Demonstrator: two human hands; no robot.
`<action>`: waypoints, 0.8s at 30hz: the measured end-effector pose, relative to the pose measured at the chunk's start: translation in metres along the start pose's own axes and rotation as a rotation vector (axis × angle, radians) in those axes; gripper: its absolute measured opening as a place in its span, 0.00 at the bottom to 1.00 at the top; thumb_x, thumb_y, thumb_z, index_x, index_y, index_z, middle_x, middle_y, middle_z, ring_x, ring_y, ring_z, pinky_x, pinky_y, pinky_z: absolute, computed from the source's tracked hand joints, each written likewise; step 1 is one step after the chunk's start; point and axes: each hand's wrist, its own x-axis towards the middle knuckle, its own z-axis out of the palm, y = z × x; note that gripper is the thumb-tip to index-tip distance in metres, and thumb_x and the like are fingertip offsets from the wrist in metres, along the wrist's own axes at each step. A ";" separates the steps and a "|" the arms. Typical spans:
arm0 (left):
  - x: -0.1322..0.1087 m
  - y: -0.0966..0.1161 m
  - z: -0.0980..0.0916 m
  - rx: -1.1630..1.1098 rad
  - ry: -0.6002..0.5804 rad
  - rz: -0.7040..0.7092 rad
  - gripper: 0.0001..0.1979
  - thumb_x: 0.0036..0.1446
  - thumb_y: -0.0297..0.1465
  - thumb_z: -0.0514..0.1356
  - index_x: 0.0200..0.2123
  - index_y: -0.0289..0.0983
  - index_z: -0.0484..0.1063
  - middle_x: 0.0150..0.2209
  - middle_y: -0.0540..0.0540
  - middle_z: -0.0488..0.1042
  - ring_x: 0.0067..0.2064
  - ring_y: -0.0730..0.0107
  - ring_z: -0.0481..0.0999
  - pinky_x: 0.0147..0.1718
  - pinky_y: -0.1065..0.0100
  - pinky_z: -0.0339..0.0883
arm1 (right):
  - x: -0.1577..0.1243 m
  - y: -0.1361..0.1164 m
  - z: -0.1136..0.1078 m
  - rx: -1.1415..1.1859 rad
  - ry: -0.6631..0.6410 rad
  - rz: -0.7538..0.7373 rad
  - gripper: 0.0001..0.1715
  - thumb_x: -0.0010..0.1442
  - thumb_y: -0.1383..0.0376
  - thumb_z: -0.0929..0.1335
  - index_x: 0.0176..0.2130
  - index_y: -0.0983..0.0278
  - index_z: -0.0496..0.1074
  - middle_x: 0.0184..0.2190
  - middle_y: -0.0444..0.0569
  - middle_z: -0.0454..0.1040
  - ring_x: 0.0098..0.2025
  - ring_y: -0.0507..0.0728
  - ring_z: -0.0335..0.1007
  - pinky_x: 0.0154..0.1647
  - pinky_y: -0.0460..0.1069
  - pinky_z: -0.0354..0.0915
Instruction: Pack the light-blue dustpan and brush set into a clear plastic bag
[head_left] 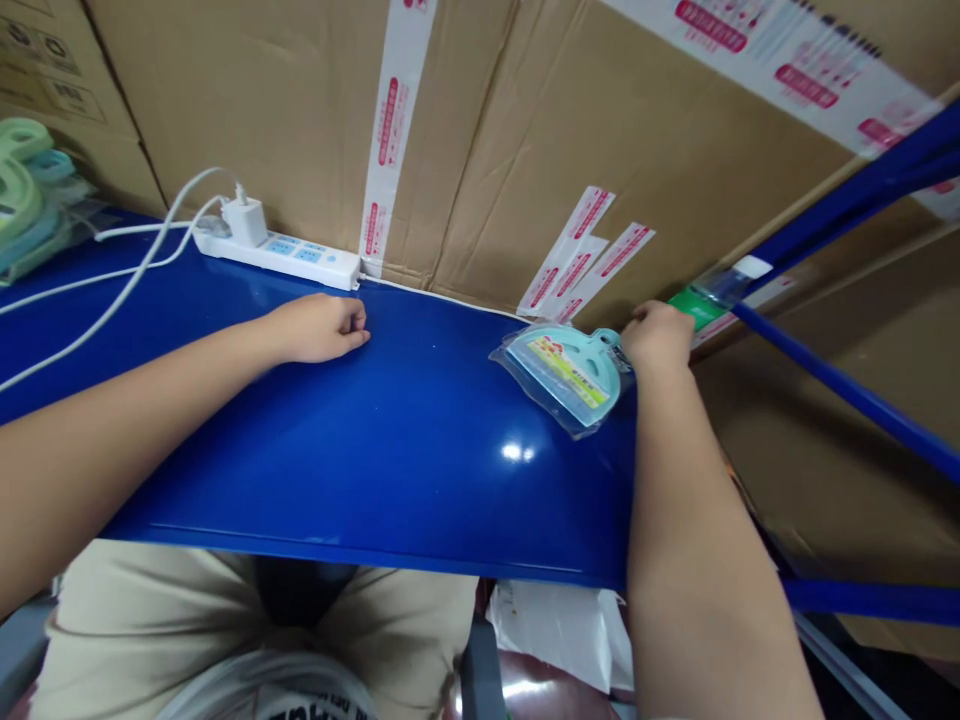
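Note:
My left hand [324, 328] rests on the blue tabletop [390, 430] with its fingers curled in, and nothing shows in it. At the far right corner my right hand [660, 338] is closed around the lower part of a plastic bottle [696, 305] with a green label and white cap. The back of the hand hides the bottle's base and most of the fingers. Just left of that hand lies a light blue dustpan [574, 368] in clear plastic wrap, its handle end pointing toward the hand.
Behind the table stand large taped cardboard boxes [300, 120]. A white power strip [277, 255] holds a plugged-in charger [244, 220], with white cables running left. More wrapped green and blue items [30, 200] lie at far left. Blue metal bars [847, 385] frame the right side.

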 end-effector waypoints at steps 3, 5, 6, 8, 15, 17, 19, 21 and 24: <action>-0.002 0.007 -0.003 0.037 -0.027 -0.008 0.09 0.57 0.41 0.58 0.36 0.44 0.74 0.24 0.51 0.75 0.30 0.61 0.76 0.34 0.65 0.63 | -0.012 -0.022 -0.010 -0.043 0.108 0.070 0.17 0.55 0.74 0.64 0.42 0.69 0.78 0.42 0.65 0.80 0.50 0.69 0.76 0.56 0.63 0.69; -0.004 0.013 -0.005 0.091 -0.039 -0.010 0.08 0.60 0.38 0.57 0.37 0.43 0.74 0.26 0.49 0.76 0.31 0.61 0.77 0.34 0.64 0.63 | -0.023 -0.044 -0.018 0.031 0.167 -0.019 0.16 0.57 0.71 0.64 0.43 0.69 0.77 0.44 0.66 0.80 0.50 0.70 0.76 0.56 0.64 0.69; -0.006 0.016 -0.005 0.114 -0.035 -0.003 0.08 0.60 0.36 0.56 0.38 0.42 0.75 0.27 0.48 0.77 0.32 0.60 0.77 0.34 0.64 0.63 | -0.031 -0.057 -0.021 0.076 0.189 -0.082 0.15 0.58 0.70 0.64 0.42 0.68 0.77 0.44 0.65 0.80 0.49 0.70 0.77 0.56 0.64 0.69; -0.008 0.023 -0.005 0.120 -0.027 0.028 0.09 0.61 0.34 0.56 0.38 0.41 0.76 0.30 0.46 0.79 0.34 0.59 0.78 0.36 0.63 0.65 | -0.050 -0.088 -0.023 0.169 0.203 -0.229 0.14 0.59 0.68 0.64 0.43 0.65 0.76 0.42 0.63 0.80 0.47 0.69 0.77 0.54 0.64 0.70; -0.014 0.039 -0.053 -0.249 0.206 0.430 0.08 0.61 0.30 0.57 0.38 0.39 0.77 0.35 0.47 0.81 0.35 0.69 0.77 0.40 0.66 0.70 | -0.128 -0.193 -0.001 0.303 -0.037 -0.602 0.20 0.62 0.63 0.65 0.53 0.65 0.73 0.44 0.61 0.81 0.47 0.67 0.79 0.50 0.61 0.73; -0.017 0.022 -0.090 -0.179 0.396 0.323 0.10 0.62 0.31 0.56 0.41 0.38 0.78 0.39 0.45 0.82 0.39 0.67 0.78 0.45 0.64 0.70 | -0.141 -0.208 0.007 0.278 -0.102 -0.641 0.22 0.62 0.62 0.65 0.54 0.64 0.73 0.46 0.60 0.81 0.48 0.67 0.79 0.50 0.61 0.73; -0.023 -0.013 -0.129 -0.028 0.560 0.095 0.13 0.62 0.31 0.57 0.46 0.34 0.78 0.47 0.41 0.82 0.47 0.63 0.78 0.53 0.61 0.68 | -0.149 -0.215 0.014 0.253 -0.159 -0.650 0.22 0.62 0.62 0.65 0.55 0.64 0.73 0.47 0.60 0.81 0.50 0.68 0.78 0.51 0.61 0.74; -0.035 -0.058 -0.158 0.132 0.617 -0.216 0.17 0.63 0.30 0.56 0.52 0.29 0.76 0.56 0.36 0.78 0.56 0.60 0.74 0.60 0.59 0.64 | -0.154 -0.217 0.022 0.245 -0.214 -0.630 0.22 0.63 0.62 0.65 0.55 0.65 0.73 0.49 0.60 0.81 0.51 0.67 0.78 0.52 0.61 0.74; -0.061 -0.123 -0.175 0.311 0.483 -0.696 0.30 0.68 0.39 0.55 0.63 0.19 0.62 0.66 0.26 0.67 0.62 0.55 0.69 0.62 0.56 0.63 | -0.158 -0.212 0.034 0.268 -0.293 -0.592 0.22 0.62 0.64 0.65 0.55 0.64 0.73 0.48 0.60 0.81 0.50 0.66 0.79 0.51 0.60 0.74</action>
